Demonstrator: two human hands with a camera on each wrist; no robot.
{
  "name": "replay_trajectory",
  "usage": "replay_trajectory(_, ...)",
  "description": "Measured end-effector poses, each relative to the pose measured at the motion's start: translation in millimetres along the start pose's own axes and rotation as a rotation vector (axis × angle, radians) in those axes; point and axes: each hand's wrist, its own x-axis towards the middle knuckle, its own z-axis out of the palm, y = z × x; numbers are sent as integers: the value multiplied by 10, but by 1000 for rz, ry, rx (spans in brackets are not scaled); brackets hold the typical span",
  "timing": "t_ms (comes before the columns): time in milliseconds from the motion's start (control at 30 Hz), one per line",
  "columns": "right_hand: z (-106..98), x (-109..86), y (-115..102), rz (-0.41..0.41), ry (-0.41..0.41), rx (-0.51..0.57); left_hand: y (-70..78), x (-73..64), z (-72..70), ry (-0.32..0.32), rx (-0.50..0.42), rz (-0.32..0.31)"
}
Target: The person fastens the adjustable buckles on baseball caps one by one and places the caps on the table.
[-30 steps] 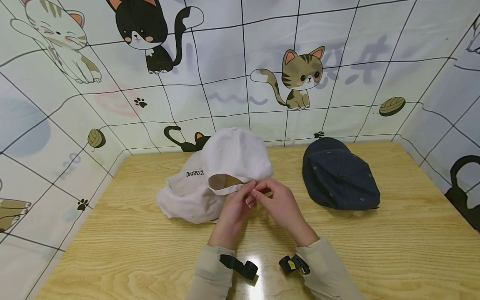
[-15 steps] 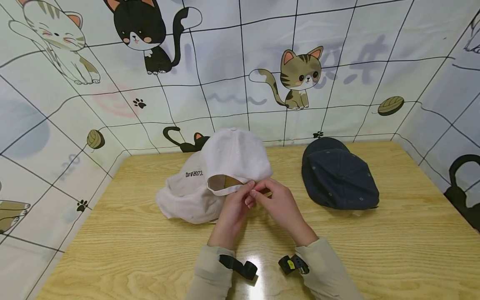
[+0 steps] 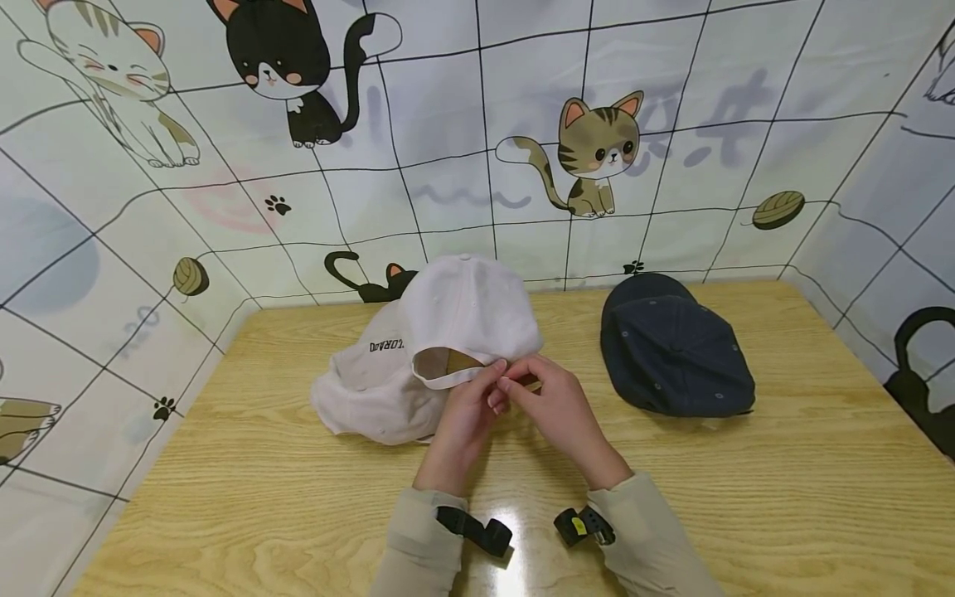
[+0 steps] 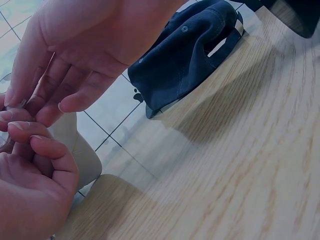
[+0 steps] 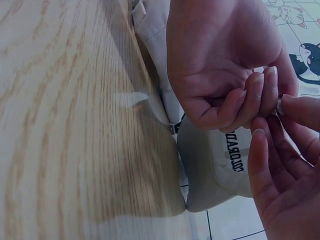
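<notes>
A white baseball cap [image 3: 473, 307] stands crown up, its back opening and adjuster strap [image 3: 450, 380] facing me. My left hand [image 3: 464, 427] pinches the strap at the opening's right end, thumb on top. Close against it, my right hand [image 3: 552, 406] pinches the same spot between thumb and forefinger. The left wrist view shows the fingertips of the left hand [image 4: 37, 185] and right hand [image 4: 95, 45] meeting at a small shiny piece on the strap. Fingers mostly hide that piece. In the right wrist view, the left hand's [image 5: 225, 65] other fingers are curled in.
Behind and left of the held cap lies a second off-white cap [image 3: 373, 406] with dark lettering. A navy cap [image 3: 679, 356] rests at the right on the wooden table [image 3: 261, 497]. A cat-patterned cloth [image 3: 448, 108] rises along the back and sides.
</notes>
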Motion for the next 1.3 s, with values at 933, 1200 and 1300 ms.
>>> replay_trajectory(933,8,4,24,10,1,-11,-17,7,-6,3,17,-1)
replay_trajectory(1200,8,3,26,14,0,-12,-11,4,-2,16,19,-13)
replay_trajectory(1300,7,2,22,16,-4,-9,-12,4,-4,15,22,-12)
